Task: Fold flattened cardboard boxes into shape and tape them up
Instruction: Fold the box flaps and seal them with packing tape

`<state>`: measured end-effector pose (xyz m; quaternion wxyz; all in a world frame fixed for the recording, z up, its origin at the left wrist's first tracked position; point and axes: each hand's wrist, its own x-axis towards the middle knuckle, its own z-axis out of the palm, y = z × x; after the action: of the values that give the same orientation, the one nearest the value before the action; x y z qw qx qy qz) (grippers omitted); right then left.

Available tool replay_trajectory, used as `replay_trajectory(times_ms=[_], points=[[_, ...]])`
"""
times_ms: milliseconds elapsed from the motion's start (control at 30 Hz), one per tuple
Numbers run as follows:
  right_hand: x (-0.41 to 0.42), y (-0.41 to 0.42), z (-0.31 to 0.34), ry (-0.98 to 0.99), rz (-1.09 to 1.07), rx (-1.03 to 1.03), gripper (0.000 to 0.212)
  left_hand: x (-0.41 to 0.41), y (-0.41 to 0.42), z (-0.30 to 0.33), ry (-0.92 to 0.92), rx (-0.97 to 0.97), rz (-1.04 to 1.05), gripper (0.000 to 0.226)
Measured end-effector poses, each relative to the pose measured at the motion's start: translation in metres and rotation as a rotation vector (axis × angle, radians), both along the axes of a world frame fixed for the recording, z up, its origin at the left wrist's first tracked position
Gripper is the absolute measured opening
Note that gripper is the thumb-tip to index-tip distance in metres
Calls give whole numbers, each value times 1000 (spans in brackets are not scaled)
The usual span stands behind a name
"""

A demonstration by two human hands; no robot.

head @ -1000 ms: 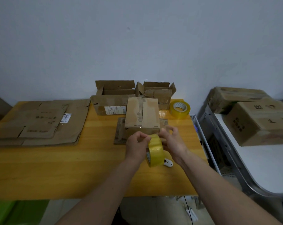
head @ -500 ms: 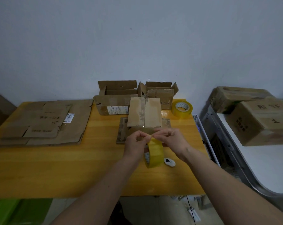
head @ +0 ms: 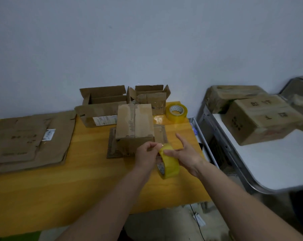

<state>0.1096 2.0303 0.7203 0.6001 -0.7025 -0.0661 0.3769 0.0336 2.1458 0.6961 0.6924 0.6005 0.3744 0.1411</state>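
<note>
A folded cardboard box (head: 134, 121) stands on the yellow table (head: 60, 185), its top flaps closed along a middle seam. Just in front of it my left hand (head: 147, 156) grips a yellow tape roll (head: 170, 162) held on edge above the table. My right hand (head: 187, 154) is at the roll's right side, thumb on the tape and forefinger pointing up and away. A stack of flattened cardboard boxes (head: 29, 141) lies at the table's left.
Two open cardboard boxes (head: 102, 108) (head: 150, 98) stand at the back by the wall, with a second tape roll (head: 176, 112) to their right. A flat corrugated sheet (head: 112, 146) lies under the folded box. Taped boxes (head: 262, 119) sit on a white metal table at right.
The view has tilted and moved closer. My right hand has shifted from pinching at the roll's top to its right side, forefinger now raised. The left hand still grips the roll.
</note>
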Motion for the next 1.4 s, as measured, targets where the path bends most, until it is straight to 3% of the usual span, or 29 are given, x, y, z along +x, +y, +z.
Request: replay_trajectory(times_ms=[133, 333, 500, 567, 633, 700, 833, 933, 1033, 1167, 1400], points=[[9, -18, -19, -127, 10, -164, 78, 6, -6, -18, 34, 9, -44, 12], [18, -40, -68, -548, 157, -532, 66, -12, 23, -47, 356, 470, -234, 25], [17, -40, -103, -622, 422, -910, 49, -41, 44, -56, 531, 534, -282, 24], [15, -29, -101, -728, 425, -974, 39, -48, 56, -51, 593, 568, -243, 30], [16, -10, -92, -948, 334, -875, 29, -51, 71, -47, 609, 700, -104, 43], [15, 17, -77, -1062, 286, -640, 33, -50, 85, -41, 580, 843, 38, 52], [18, 76, -56, -945, 328, -426, 61, -33, 117, -34, 537, 795, 0, 67], [21, 101, -54, -818, 391, -432, 69, -21, 133, -31, 469, 604, -168, 77], [16, 105, -57, -732, 397, -428, 69, -22, 132, -32, 375, 518, -304, 72], [2, 95, -59, -755, 341, -450, 76, -47, 117, -40, 367, 653, -272, 56], [-30, 102, -62, -903, 398, -659, 98, -94, 103, -54, 450, 857, -350, 67]])
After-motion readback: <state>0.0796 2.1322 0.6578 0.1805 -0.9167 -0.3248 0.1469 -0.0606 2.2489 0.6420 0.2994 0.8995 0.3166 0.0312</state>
